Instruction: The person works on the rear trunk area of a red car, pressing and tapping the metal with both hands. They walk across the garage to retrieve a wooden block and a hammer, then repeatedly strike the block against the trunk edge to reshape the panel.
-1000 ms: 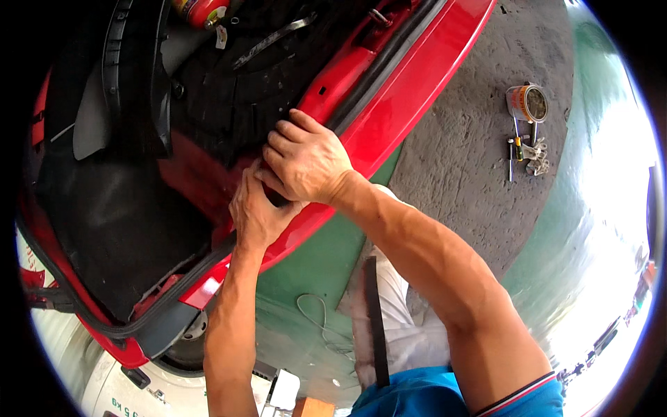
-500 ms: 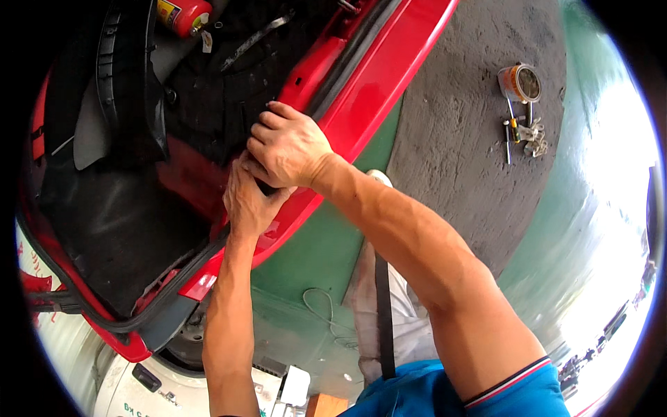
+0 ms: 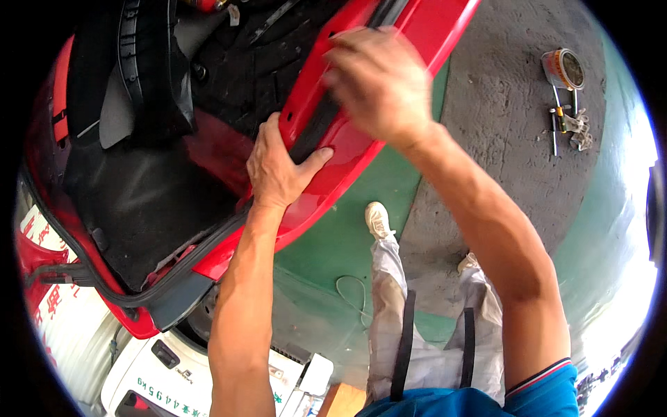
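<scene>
A black rubber door seal (image 3: 314,129) runs along the red sill (image 3: 347,139) of a car's open trunk. My left hand (image 3: 278,163) straddles the seal, its fingers on the trunk side and its thumb across on the outer red panel. Farther along the same edge, my right hand (image 3: 382,83) is over the seal and smeared by motion. Its fingers look bent, but whether they touch or hold the seal cannot be made out. Past that hand, more of the seal (image 3: 389,12) shows at the top of the view.
Inside the trunk lie black lining (image 3: 146,215), a loose black trim panel (image 3: 156,76) and part of a red cylinder (image 3: 205,4). A tin can (image 3: 561,69) and several tools (image 3: 559,118) rest on a grey mat (image 3: 486,153) at right. A white vehicle (image 3: 153,382) stands at lower left.
My right hand has left its place beside the left hand and moved farther up along the sill. The left hand now spreads its thumb over the seal. The whole view has shifted.
</scene>
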{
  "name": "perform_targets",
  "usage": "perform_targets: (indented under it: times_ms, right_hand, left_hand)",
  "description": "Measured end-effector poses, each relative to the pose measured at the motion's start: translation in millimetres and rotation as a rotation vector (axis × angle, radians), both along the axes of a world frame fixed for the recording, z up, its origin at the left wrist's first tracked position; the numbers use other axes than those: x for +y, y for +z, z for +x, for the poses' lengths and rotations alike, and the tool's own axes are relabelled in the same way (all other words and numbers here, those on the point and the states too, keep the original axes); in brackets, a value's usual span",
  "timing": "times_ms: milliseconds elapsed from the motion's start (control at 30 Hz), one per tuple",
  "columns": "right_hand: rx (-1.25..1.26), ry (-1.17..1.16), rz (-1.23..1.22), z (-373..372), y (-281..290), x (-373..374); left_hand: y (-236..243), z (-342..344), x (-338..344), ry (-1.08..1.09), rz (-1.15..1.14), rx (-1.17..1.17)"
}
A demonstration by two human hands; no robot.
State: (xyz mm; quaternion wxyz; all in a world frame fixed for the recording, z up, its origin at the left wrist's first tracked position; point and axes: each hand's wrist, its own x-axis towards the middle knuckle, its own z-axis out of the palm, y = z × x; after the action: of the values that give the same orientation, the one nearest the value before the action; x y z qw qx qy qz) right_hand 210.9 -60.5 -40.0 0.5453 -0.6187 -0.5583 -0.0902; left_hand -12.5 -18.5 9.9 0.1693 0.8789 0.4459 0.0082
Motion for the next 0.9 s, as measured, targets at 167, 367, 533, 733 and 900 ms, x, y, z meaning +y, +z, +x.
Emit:
perform_targets:
  times_ms: [167,367,533,733,900]
  right_hand:
    - [-0.126,-0.207,-0.217,-3,-8,-18]
    - [-0.155,-0.203,-0.229,-9,-7,-14]
    - [-0.236,-0.225,-0.267,-1,2,-14]
    - [-0.062,-0.102,-0.132,14,84,-82]
    - [-0.372,0.045,-0.602,-53,41,2]
  left_hand:
    - [-2,12,-3,-0.027,-0.038,-0.036]
    - [5,13,1,0.010,-0.047,0.005]
    - [0,18,6,-0.001,-0.046,-0.066]
    - [-6,-7,7,0.018,-0.003,-0.108]
    - [-4,13,3,-0.020,-0.012,-0.195]
